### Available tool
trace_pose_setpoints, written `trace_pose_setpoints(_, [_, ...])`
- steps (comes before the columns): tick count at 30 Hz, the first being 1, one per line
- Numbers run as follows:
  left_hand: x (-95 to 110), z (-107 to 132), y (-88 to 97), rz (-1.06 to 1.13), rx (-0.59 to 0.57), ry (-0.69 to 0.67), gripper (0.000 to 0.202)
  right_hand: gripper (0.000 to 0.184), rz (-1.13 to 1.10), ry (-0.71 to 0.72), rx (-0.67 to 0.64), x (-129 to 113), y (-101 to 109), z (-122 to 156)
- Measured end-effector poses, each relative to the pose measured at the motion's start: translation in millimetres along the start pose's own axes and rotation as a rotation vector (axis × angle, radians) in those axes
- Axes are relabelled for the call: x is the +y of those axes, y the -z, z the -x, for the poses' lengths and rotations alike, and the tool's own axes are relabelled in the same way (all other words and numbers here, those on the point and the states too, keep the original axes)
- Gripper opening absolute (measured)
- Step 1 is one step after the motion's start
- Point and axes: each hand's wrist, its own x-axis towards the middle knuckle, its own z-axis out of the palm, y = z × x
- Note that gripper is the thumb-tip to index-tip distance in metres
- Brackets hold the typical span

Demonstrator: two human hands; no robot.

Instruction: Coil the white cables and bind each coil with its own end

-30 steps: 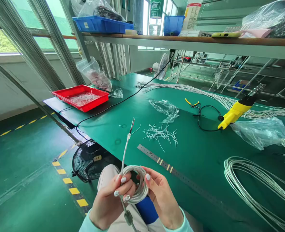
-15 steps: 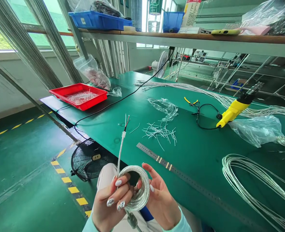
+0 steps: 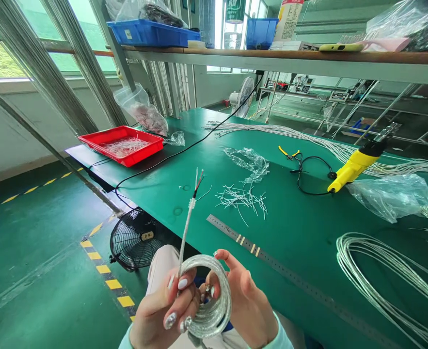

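Observation:
My left hand [image 3: 165, 310] pinches a small coil of silvery braided cable [image 3: 214, 303] at its left side. My right hand [image 3: 246, 303] curls round the coil's right side with the fingertips inside the loop. A straight end of the cable [image 3: 189, 213] sticks up from the coil, with thin red, black and white wires bared at its tip. Both hands hover over my lap, just in front of the green table [image 3: 297, 228].
On the table lie a steel ruler [image 3: 272, 259], cut wire scraps [image 3: 241, 198], yellow pliers [image 3: 288, 154], a yellow-handled tool [image 3: 355, 165], plastic bags [image 3: 388, 196], loose cable loops [image 3: 381, 276] and a red tray [image 3: 121, 144]. A fan [image 3: 135, 240] stands on the floor below.
The coil has turned and tilted in my hands and looks larger. My right fingers have slipped further into the loop. The free end sways slightly.

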Motion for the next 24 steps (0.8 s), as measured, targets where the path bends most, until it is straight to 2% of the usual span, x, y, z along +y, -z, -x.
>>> trace_pose_setpoints(3, [-4, 1, 0.4, -0.082, -0.003, -0.005, 0.015, 0.059, 0.026, -0.011, 0.003, 0, 0, 0])
trace_pose_setpoints(8, [-8, -3, -6.2, -0.109, 0.021, 0.021, 0.017, 0.051, 0.000, -0.041, 0.082, 0, -4, 0])
trace_pose_setpoints(10, [-7, -3, -7.1, -0.132, 0.039, 0.012, 0.018, 0.047, 0.076, -0.041, 0.118, -2, -6, 2])
trace_pose_setpoints(13, [-1, -4, -8.4, -0.296, 0.170, -0.028, 0.020, 0.046, 0.416, 0.095, 0.242, -6, -8, 8])
trace_pose_setpoints(15, [3, -4, -11.3, -0.497, 0.316, -0.037, 0.023, 0.059, 0.616, 0.244, 0.328, -7, -10, 14])
trace_pose_setpoints(17, [5, -6, -15.7, -0.710, 0.408, -0.062, 0.026, 0.074, 0.717, 0.341, 0.353, -6, -10, 19])
trace_pose_setpoints(19, [5, -9, -19.3, -0.868, 0.435, -0.057, 0.029, 0.092, 0.780, 0.307, 0.319, -5, -11, 21])
trace_pose_setpoints(21, [4, -10, -20.5, -0.965, 0.419, -0.027, 0.030, 0.105, 0.834, 0.193, 0.288, -5, -11, 19])
trace_pose_setpoints(22, [3, -10, -20.2, -1.013, 0.417, -0.019, 0.029, 0.105, 0.848, 0.136, 0.276, -7, -12, 17])
trace_pose_setpoints(24, [2, -10, -18.9, -1.101, 0.416, -0.033, 0.025, 0.092, 0.846, 0.072, 0.261, -10, -14, 11])
